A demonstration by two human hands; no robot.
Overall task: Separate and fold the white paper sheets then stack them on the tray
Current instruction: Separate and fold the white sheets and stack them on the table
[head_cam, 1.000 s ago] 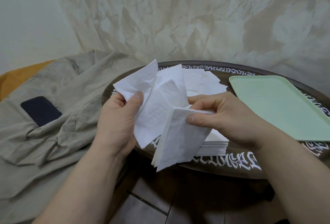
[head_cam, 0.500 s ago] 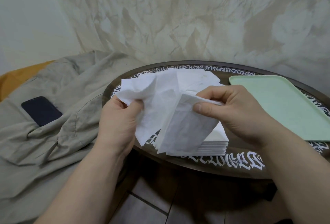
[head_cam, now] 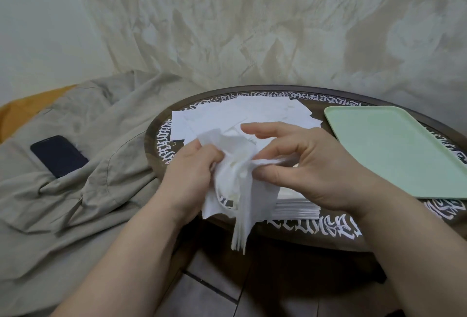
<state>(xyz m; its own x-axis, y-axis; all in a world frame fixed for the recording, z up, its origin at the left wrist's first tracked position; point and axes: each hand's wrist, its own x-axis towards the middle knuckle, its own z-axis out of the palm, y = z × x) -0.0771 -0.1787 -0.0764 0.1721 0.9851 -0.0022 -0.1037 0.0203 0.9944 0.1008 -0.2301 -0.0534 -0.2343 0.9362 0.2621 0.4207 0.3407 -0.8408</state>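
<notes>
**A:** From the head camera, how far along does it look?

**B:** Early, I'd judge. The mint-green tray [head_cam: 394, 155] on the right of the round dark table [head_cam: 328, 237] shows nothing on it, so no folded sheet has been stacked. A neat stack of white paper sheets [head_cam: 295, 206] sits at the table's near edge, partly under the right hand, and loose sheets [head_cam: 227, 117] lie spread flat behind the hands. All of that is left to do.

**A:** And the piece being worked?

**B:** A small bundle of thin sheets [head_cam: 240, 190] is held above the near rim of the table, between the hands. The left hand [head_cam: 192, 172] has its fingers curled round a crumpled outer sheet, pulling it leftward. The right hand [head_cam: 303, 165] pinches the rest between thumb and forefinger, the other fingers loosely spread above. Separating, I'd say, not yet folding.

**A:** Which way does the bundle run?

**B:** Its long axis is close to vertical, tilted slightly. The pinched end is up near the fingers; the free end hangs down past the table edge toward the floor, its layered edges fanned a little. The peeled sheet bulges away to the left, too rumpled for me to give it a clear axis.
</notes>
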